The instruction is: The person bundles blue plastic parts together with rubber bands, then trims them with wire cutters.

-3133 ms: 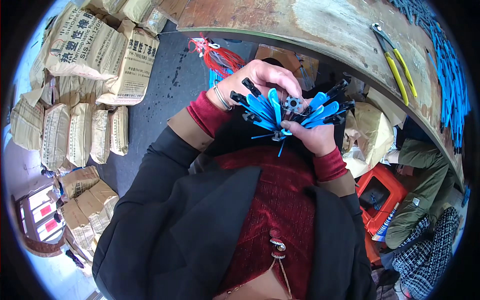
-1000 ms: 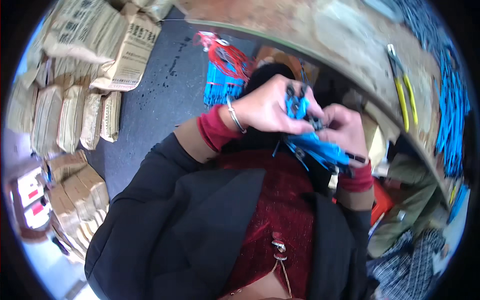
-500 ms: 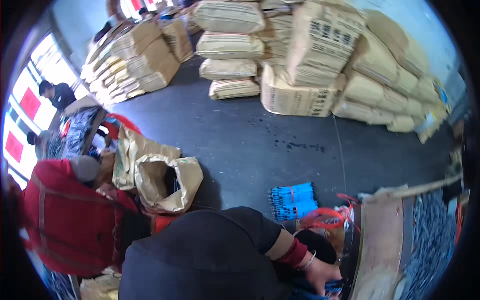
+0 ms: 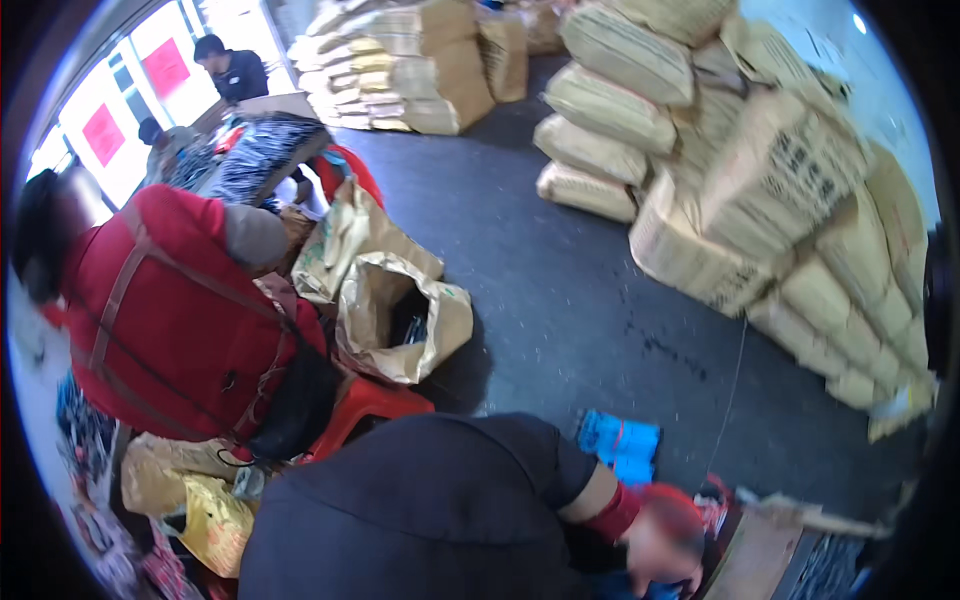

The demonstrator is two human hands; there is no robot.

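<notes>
My left arm in a dark sleeve (image 4: 400,510) fills the lower middle and reaches right, ending in a red cuff. My left hand (image 4: 665,545) is at the lower right, smeared by motion, with its fingers curled down around something blue at the lower edge. What that blue thing is, I cannot make out. My right hand is out of the picture. Beyond my wrist, bundles of thin blue pieces (image 4: 620,442) lie on the dark floor, tied with a red band. Just right of my hand is the edge of a worn wooden board (image 4: 760,550).
A person in red (image 4: 190,310) works close on my left, by an open paper sack (image 4: 405,325) and a red stool (image 4: 365,410). Farther off, two people sit at a table heaped with dark pieces (image 4: 265,150). Stacked paper sacks (image 4: 610,100) stand along the back and right.
The view has swung left and tilted, so the sacks and the person in red appear farther right. My left hand stays low at the right, now blurred.
</notes>
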